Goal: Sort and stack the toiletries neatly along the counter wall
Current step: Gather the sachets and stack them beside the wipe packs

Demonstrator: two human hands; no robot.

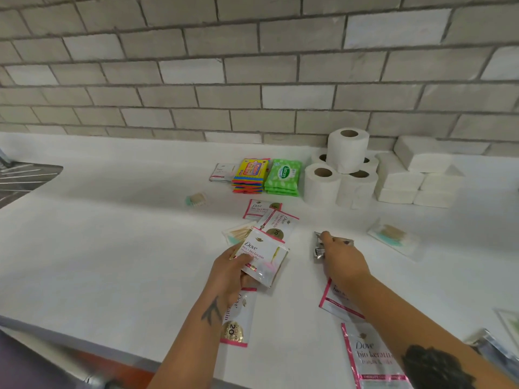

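My left hand grips a small stack of white Dove sachets above the white counter. My right hand pinches a silver-backed sachet lying on the counter. More pink-edged Dove sachets lie loose: two beyond my left hand, one under my left wrist, two under my right forearm. Along the wall stand a flat sachet pile, a colourful packet stack, a green wipes stack, toilet rolls and white tissue packs.
Clear packets of cotton buds lie at the centre left, behind my left hand and at the right. A metal sink drainer sits at the far left. More packets lie at the right edge. The counter's front edge runs below my arms.
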